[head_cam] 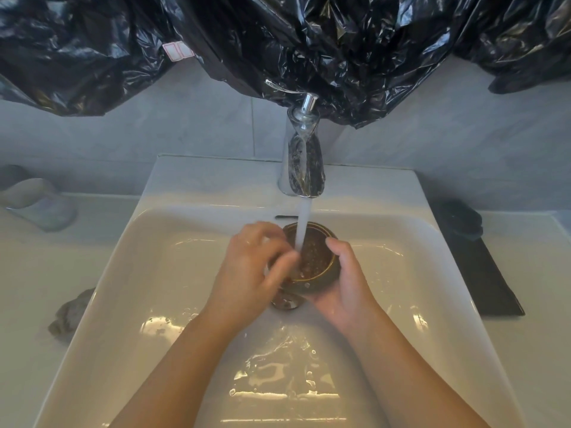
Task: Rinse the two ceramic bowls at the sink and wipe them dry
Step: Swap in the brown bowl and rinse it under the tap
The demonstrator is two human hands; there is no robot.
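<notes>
Under the chrome tap [304, 168], the right hand [346, 282] and left hand [256, 264] grip a dark speckled ceramic bowl [315, 261]. Its wet glaze could slip free.

Pale grey wall tiles [185, 128] ran across the middle of the frame, a vertical joint showing just left of centre. Crumpled black plastic sheeting [340, 41] hung over the whole top edge – glossy, catching small highlights – with a red-and-white label [177, 50] at upper left. Below, a white countertop [31, 273] spread to both sides of a rectangular white sink [216, 180], a chrome tap [304, 168] standing at its back rim. A dark mat [482, 273] lay on the counter at right. Soft light glinted off the wet basin floor at lower centre.
</notes>
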